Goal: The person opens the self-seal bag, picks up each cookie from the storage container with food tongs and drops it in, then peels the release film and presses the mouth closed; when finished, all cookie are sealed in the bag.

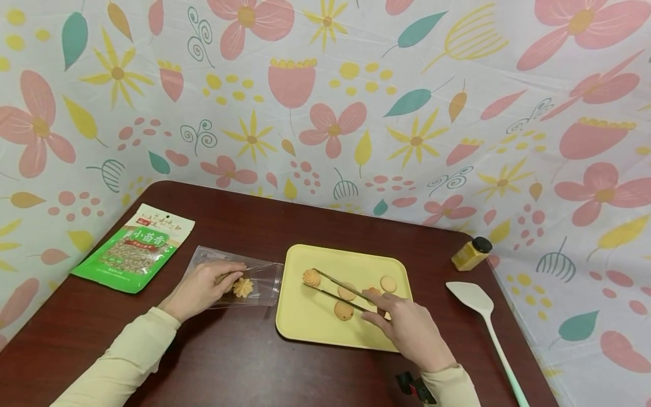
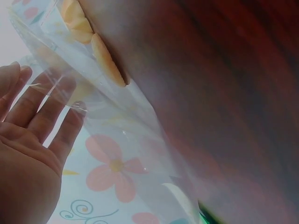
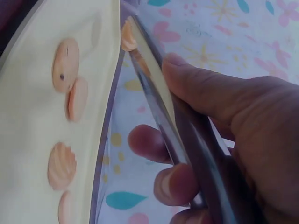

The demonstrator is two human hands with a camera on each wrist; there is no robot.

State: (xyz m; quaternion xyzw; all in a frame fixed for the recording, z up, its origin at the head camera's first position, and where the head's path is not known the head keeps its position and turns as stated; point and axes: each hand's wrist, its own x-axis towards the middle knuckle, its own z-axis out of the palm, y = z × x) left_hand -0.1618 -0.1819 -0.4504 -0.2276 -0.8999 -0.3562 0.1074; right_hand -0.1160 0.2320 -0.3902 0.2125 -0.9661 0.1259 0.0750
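Observation:
My right hand point(image 1: 414, 328) grips metal tongs point(image 1: 338, 282) whose tips pinch a swirled cookie point(image 1: 311, 277) over the left part of the yellow tray point(image 1: 320, 257). In the right wrist view, thumb and fingers wrap the tongs point(image 3: 196, 126). Several other cookies lie on the tray, among them a round one point(image 1: 343, 310) and another point(image 1: 388, 284) near its right side. Left of the tray, my left hand point(image 1: 205, 287) pinches the film of a clear plastic bag point(image 1: 269, 277). A flower-shaped cookie point(image 1: 243, 288) lies in that bag, with a flat cookie point(image 2: 107, 60) beside it in the left wrist view.
A green-and-white seed packet point(image 1: 134, 249) lies at the far left of the dark wooden table point(image 1: 244, 356). On the right are a small black-lidded jar point(image 1: 470, 254) and a white spatula point(image 1: 478, 299). Flower-printed cloth point(image 1: 330, 169) hangs behind the table.

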